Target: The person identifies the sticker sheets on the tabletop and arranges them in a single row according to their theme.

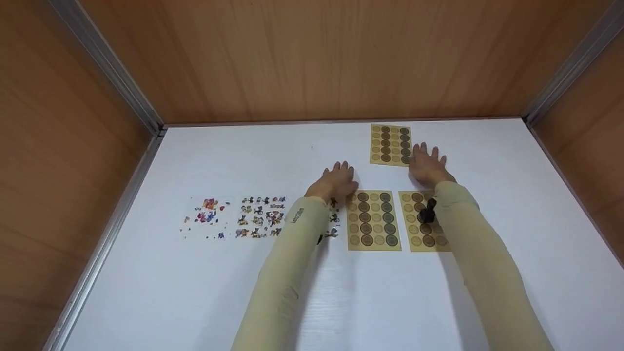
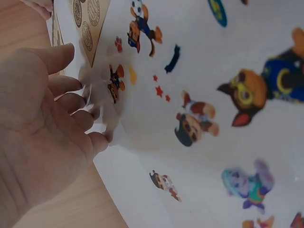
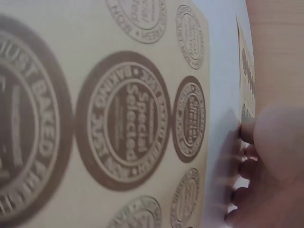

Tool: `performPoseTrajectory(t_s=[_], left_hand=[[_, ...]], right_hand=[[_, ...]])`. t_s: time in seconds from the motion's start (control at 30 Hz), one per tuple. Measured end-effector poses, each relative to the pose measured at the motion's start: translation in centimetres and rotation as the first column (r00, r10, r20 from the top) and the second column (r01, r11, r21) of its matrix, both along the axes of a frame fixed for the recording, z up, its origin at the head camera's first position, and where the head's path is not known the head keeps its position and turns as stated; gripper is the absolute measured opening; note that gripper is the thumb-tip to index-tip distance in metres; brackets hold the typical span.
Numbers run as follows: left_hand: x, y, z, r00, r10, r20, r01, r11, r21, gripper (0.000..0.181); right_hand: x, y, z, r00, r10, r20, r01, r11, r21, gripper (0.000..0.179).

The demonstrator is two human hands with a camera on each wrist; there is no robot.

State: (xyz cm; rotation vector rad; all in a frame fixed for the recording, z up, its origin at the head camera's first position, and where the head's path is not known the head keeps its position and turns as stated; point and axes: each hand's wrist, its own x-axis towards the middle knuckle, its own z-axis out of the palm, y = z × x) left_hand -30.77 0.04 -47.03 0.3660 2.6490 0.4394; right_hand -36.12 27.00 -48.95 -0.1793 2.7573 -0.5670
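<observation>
My left hand (image 1: 335,182) rests with its fingers stretched out at the top of a clear sheet of cartoon dog stickers (image 1: 334,219), which my sleeve partly covers. In the left wrist view that hand (image 2: 52,118) has its fingertips down on the white surface by the stickers. Beside the right edge of the far kraft sticker sheet (image 1: 390,145) lies my right hand (image 1: 429,165), fingers spread, thumb side at the sheet's lower right corner. Whether it touches the sheet is unclear. Under my right wrist is another kraft sheet of round labels (image 3: 164,128), partly hidden by the sleeve.
A third kraft sheet (image 1: 374,220) lies between my forearms. Further left are two clear sticker sheets, one with many small figures (image 1: 261,217) and one with colourful ones (image 1: 207,217). Wooden panels (image 1: 312,63) wall in the white table (image 1: 161,292) at the back and sides.
</observation>
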Motion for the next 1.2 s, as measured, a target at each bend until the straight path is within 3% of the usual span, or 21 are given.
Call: performPoseTrajectory(t_s=[0.2, 0.33, 0.5, 0.93, 1.2], left_hand=[[-0.2, -0.6, -0.3, 1.0, 0.023, -0.005, -0.023, 1.0, 0.001, 0.065], [-0.2, -1.0, -0.4, 0.998, 0.061, 0.002, -0.061, 0.998, 0.017, 0.067], [-0.3, -1.7, -0.5, 0.997, 0.073, -0.018, -0.072, 0.996, 0.052, 0.07], [-0.7, -2.6, -0.9, 0.992, 0.123, -0.009, -0.121, 0.987, 0.103, 0.101], [-0.9, -3.1, -0.4, 0.991, 0.133, -0.031, -0.129, 0.986, 0.102, 0.103]], right_hand=[[0.0, -0.8, 0.4, 0.979, 0.182, 0.088, -0.181, 0.983, -0.025, 0.065], [0.1, -1.8, 0.4, 0.965, 0.244, 0.098, -0.242, 0.97, -0.031, 0.074], [0.7, -2.7, 0.5, 0.967, 0.241, 0.087, -0.24, 0.971, -0.024, 0.092], [1.9, -4.7, 0.8, 0.977, 0.174, 0.127, -0.169, 0.984, -0.047, 0.092], [2.1, -5.6, 1.2, 0.967, 0.218, 0.131, -0.21, 0.975, -0.073, 0.09]])
